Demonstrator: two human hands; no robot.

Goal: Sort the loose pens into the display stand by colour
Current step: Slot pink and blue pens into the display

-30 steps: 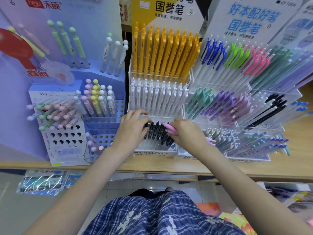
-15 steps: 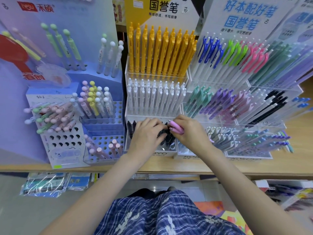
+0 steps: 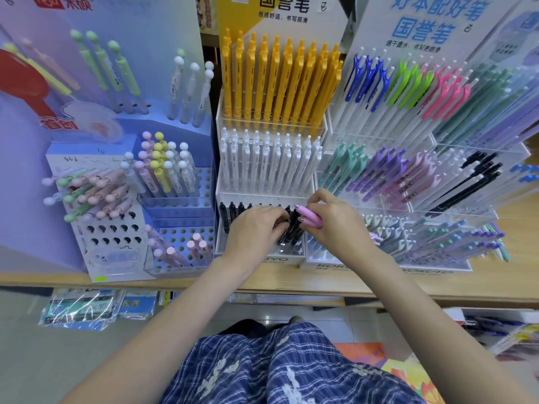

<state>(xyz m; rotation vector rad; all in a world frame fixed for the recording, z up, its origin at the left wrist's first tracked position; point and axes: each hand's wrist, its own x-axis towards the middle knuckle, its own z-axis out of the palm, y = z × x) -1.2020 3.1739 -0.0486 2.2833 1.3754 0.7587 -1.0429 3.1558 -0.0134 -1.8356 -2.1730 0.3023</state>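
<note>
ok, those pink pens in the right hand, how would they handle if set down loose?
The pink pens look like stiff, light plastic. Round barrels would probably roll on the wooden shelf. The right hand grips several together, so one could slip out.

Pale wooden shelf [image 3: 379, 282], grey tiled floor [image 3: 26, 360] below, advertising boards [image 3: 300, 13] behind

White pens [image 3: 269, 161] just behind hands.

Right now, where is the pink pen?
In the head view the pink pen is near the centre, gripped in the right hand, just above the black pens in the lowest tier below the white pens.
</note>
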